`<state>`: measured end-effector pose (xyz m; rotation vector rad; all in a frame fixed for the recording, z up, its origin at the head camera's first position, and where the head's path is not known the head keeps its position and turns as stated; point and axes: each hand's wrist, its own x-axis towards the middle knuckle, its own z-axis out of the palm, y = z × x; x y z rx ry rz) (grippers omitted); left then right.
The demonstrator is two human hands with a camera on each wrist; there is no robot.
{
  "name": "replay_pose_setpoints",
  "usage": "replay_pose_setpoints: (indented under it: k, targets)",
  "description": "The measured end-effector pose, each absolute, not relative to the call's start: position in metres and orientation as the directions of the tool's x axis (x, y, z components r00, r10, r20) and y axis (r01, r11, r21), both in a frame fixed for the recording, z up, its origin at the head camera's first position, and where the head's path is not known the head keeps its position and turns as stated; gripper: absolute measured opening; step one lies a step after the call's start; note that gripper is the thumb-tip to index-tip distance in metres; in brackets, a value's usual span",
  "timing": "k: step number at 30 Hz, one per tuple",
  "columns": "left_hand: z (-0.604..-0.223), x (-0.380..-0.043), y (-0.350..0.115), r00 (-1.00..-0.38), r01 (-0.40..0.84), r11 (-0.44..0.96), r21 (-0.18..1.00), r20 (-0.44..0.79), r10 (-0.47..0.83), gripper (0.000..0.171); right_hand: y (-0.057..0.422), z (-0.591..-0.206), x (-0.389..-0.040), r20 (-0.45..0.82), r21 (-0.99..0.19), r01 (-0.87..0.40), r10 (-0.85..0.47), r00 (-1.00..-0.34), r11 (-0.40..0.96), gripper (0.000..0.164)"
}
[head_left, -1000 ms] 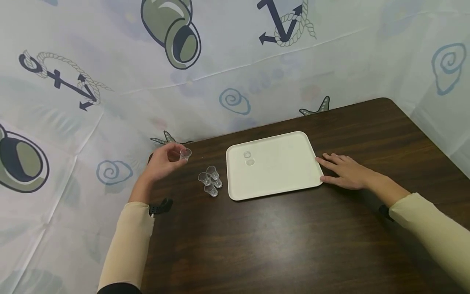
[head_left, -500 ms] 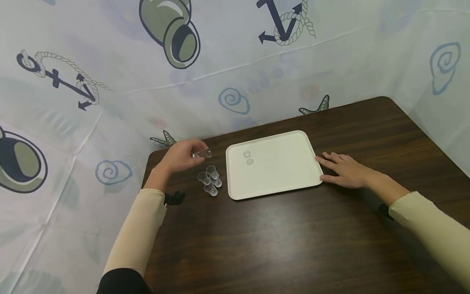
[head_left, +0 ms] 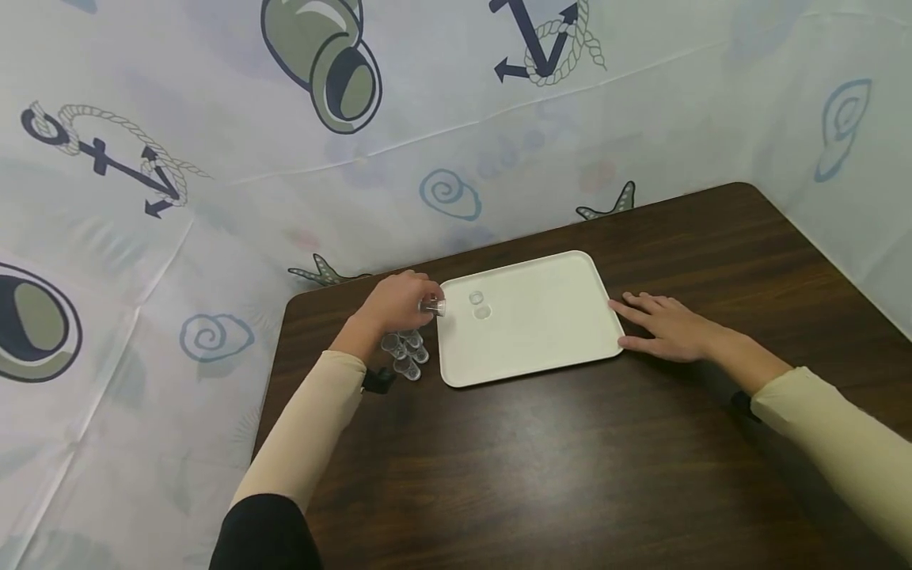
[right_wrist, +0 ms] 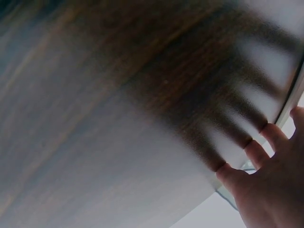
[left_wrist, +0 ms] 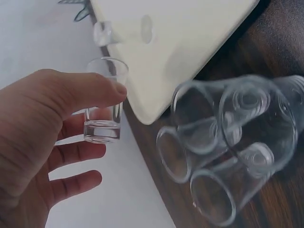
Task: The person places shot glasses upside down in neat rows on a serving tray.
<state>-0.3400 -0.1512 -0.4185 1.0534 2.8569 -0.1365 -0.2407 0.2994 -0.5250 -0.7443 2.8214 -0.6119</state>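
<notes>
Holding a glass (left_wrist: 102, 128), left hand (head_left: 397, 303) moved rightward, nearer the tray (head_left: 537, 321)

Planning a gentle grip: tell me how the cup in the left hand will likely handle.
The cup is probably light, being small beside the left hand. Its smooth, clear surface may be slippery, and its round shape suggests it could roll if tipped.

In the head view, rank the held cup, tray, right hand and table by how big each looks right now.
Largest to smallest:
1. Table
2. Tray
3. Right hand
4. Held cup
</notes>
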Motion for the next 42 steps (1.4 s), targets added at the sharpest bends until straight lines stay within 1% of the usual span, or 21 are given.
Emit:
replay_pose_setpoints:
  k: [4, 11, 17, 23, 29, 37, 42]
  targets:
    - [-0.425, -0.341, -0.139, -0.752, 0.658, 0.740, -0.139, -0.161, 0.639, 0.032, 0.297, -0.520, -0.239, -0.066, -0.426, -0.429, -0.500, -0.864, 0.797, 0.072]
    - [-0.436, -0.342, -0.127, -0.752, 0.657, 0.730, -0.190, -0.242, 0.613, 0.034, 0.295, -0.514, -0.239, -0.105, -0.398, -0.421, -0.496, -0.862, 0.815, 0.073]
    - [-0.441, -0.342, -0.120, -0.747, 0.661, 0.715, -0.227, -0.287, 0.600, 0.035, 0.295, -0.514, -0.239, -0.111, -0.403, -0.416, -0.495, -0.862, 0.815, 0.073]
    - [-0.441, -0.341, -0.109, -0.737, 0.671, 0.706, -0.224, -0.302, 0.605, 0.035, 0.297, -0.515, -0.239, -0.114, -0.402, -0.413, -0.492, -0.863, 0.817, 0.073]
    - [-0.448, -0.344, -0.102, -0.738, 0.672, 0.693, -0.261, -0.314, 0.597, 0.035, 0.298, -0.517, -0.240, -0.115, -0.406, -0.410, -0.491, -0.864, 0.817, 0.073]
    - [-0.456, -0.348, -0.102, -0.751, 0.659, 0.693, -0.292, -0.312, 0.583, 0.035, 0.299, -0.521, -0.239, -0.086, -0.426, -0.413, -0.491, -0.867, 0.805, 0.072]
    - [-0.456, -0.349, -0.102, -0.756, 0.654, 0.686, -0.318, -0.306, 0.578, 0.035, 0.301, -0.526, -0.241, -0.101, -0.418, -0.399, -0.478, -0.873, 0.816, 0.074]
